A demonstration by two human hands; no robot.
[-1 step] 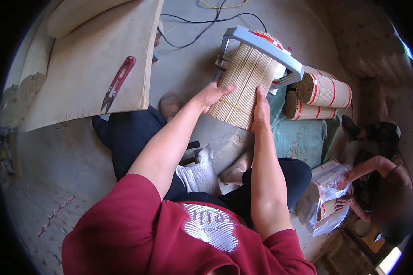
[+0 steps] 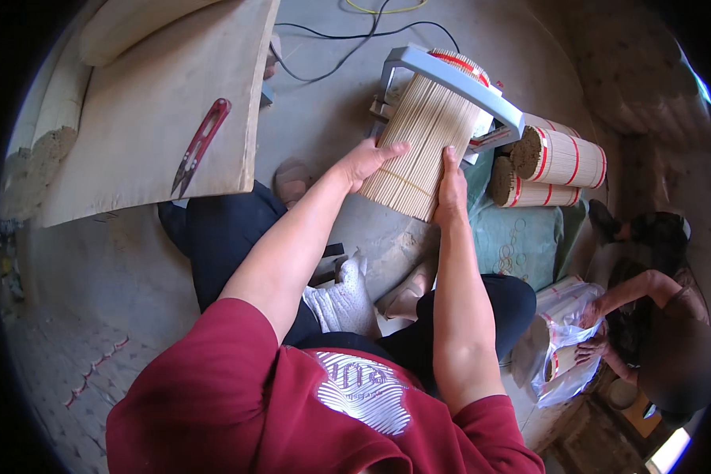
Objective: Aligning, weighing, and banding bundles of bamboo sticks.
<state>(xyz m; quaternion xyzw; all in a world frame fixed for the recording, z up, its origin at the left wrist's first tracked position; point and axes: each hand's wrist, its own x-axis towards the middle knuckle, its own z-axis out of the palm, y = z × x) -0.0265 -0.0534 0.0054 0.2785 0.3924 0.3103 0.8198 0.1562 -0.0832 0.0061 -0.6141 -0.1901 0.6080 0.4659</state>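
Note:
A thick round bundle of thin pale sticks (image 2: 423,138) lies through the grey arch (image 2: 454,83) of a small machine, its near end pointing toward me. My left hand (image 2: 370,163) is closed around its left side, thumb on top. On the right side my right hand (image 2: 450,188) grips it, thumb pointing up along the sticks. A thin yellowish band (image 2: 407,181) circles the bundle close to its near end. Past the arch, a red strip (image 2: 464,66) runs round the far end. The undersides of both hands are hidden.
Red-handled thread snips (image 2: 204,142) lie on a board (image 2: 158,118) at left. Red-banded stick bundles (image 2: 565,156) are stacked at right beside a green cloth (image 2: 521,245) with loose rings on it. Lower right, another person's hands (image 2: 594,347) handle a clear plastic bag (image 2: 557,383). Cables (image 2: 347,59) cross the floor.
Hardly anything differs. My hands keep the same grip on the bundle, and the board at left sits very slightly differently in the picture.

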